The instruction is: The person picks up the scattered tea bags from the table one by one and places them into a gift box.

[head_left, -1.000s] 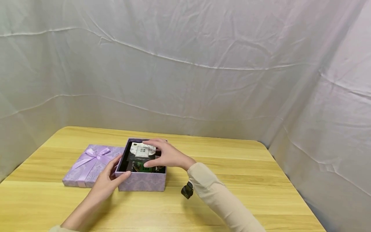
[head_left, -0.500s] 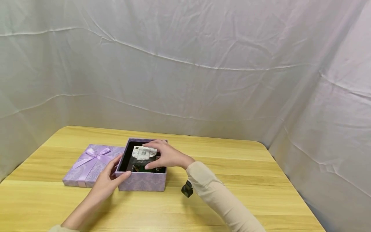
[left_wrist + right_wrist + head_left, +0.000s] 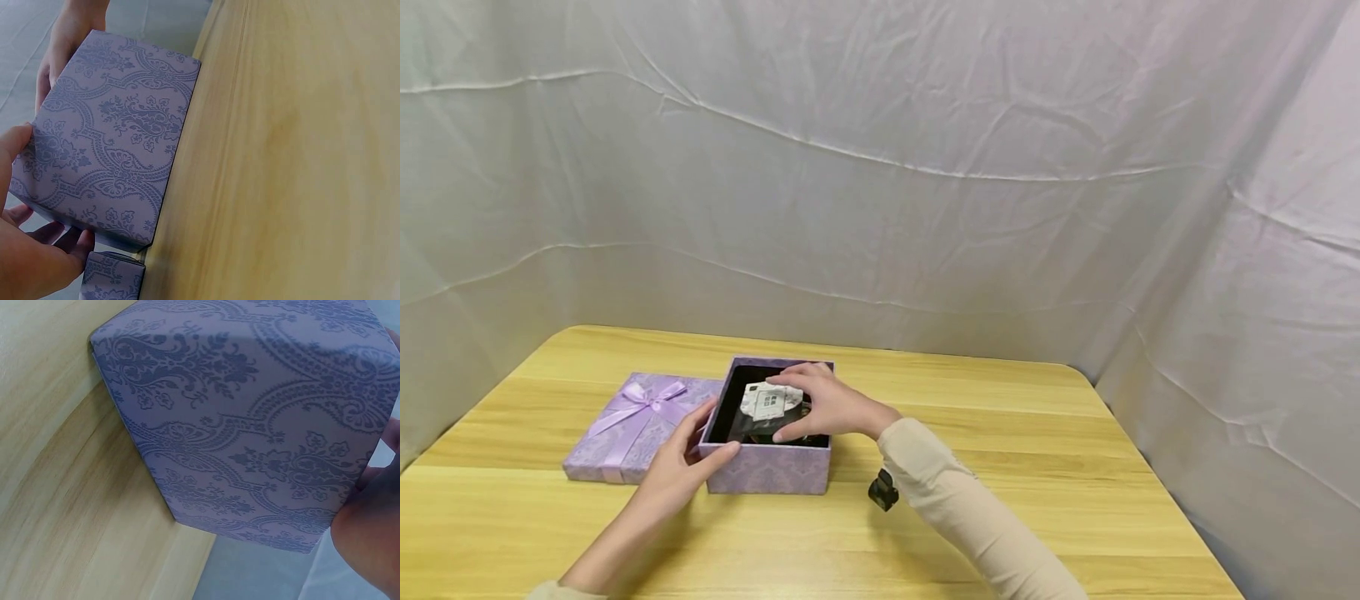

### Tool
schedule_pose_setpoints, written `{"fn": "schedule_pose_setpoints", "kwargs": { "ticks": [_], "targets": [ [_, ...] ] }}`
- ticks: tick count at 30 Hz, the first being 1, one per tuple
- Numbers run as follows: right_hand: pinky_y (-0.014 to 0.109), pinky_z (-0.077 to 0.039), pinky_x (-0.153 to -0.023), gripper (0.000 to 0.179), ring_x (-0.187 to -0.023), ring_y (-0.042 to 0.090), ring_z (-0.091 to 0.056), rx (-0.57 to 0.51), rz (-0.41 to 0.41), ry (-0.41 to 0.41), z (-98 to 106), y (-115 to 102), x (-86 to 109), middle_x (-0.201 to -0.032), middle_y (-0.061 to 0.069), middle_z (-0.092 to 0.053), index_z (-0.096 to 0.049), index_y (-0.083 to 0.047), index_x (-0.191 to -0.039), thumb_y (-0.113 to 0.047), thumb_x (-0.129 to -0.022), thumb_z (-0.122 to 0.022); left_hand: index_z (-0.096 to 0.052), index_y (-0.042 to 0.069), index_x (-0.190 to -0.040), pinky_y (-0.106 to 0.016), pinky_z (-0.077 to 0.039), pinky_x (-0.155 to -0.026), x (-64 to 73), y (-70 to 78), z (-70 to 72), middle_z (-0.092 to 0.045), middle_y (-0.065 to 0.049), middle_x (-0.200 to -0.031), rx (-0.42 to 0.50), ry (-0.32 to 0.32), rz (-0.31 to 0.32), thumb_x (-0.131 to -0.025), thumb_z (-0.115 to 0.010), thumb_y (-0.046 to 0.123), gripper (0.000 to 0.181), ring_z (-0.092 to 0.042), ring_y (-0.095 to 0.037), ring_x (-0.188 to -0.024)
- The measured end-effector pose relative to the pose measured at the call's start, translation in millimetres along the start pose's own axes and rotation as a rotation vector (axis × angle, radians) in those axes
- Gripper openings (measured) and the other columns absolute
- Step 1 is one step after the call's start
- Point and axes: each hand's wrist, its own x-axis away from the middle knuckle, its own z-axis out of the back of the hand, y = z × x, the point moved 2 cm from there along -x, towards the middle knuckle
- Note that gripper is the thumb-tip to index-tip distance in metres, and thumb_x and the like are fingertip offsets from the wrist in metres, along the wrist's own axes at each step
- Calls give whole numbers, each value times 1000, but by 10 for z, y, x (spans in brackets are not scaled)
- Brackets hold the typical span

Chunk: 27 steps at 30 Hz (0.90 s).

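A purple damask-patterned gift box [image 3: 767,469] with a black inside stands on the table without its lid. My left hand [image 3: 673,475] holds its near left corner, thumb at the front rim and fingers along the left side. Inside lies a black-and-white packet [image 3: 769,402] with a pale square label. My right hand [image 3: 831,406] reaches over the right rim and grips this packet, fingers at its far edge and thumb at its near edge. Something dark green shows under the packet, mostly hidden. Both wrist views show the box's patterned wall [image 3: 112,131], which hides the packet.
The matching lid [image 3: 640,429], tied with a lilac ribbon bow [image 3: 651,400], lies just left of the box. Both stand on a yellow wood-grain table [image 3: 1037,467]. Pale cloth [image 3: 880,167] hangs behind and at the sides.
The packet has come nearer and sunk lower in the box with my right hand, turning slightly and covering more of the green thing beneath. My left hand and the box have stayed put.
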Motion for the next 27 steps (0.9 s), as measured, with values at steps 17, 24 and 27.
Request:
{"fn": "schedule_pose_setpoints", "kwargs": {
  "ticks": [17, 24, 27],
  "targets": [
    [42, -29, -109, 65, -138, 25, -26, 15, 44, 29, -23, 8, 16, -152, 12, -34, -45, -15, -146, -34, -89, -70, -24, -1, -150, -16, -47, -79, 5, 3, -9, -38, -32, -142, 16, 7, -24, -93, -65, 12, 71, -54, -40, -111],
    [28, -47, -88, 54, -116, 22, -51, -83, 102, 141, -61, 18, 119, -146, 10, -42, -50, -10, -141, -26, -92, -67, -25, -1, -150, -15, -46, -79, 7, 4, -13, -39, -32, -141, 25, 14, -21, -93, -65, 11, 71, -54, -40, -112],
    [30, -44, -94, 48, -114, 22, -53, -73, 120, 218, -78, 26, 199, -141, 9, -48, -54, -8, -137, -23, -93, -66, -25, -1, -150, -14, -46, -80, 7, 3, -16, -39, -32, -141, 29, 16, -20, -93, -65, 11, 71, -53, -41, -113]
  ]
}}
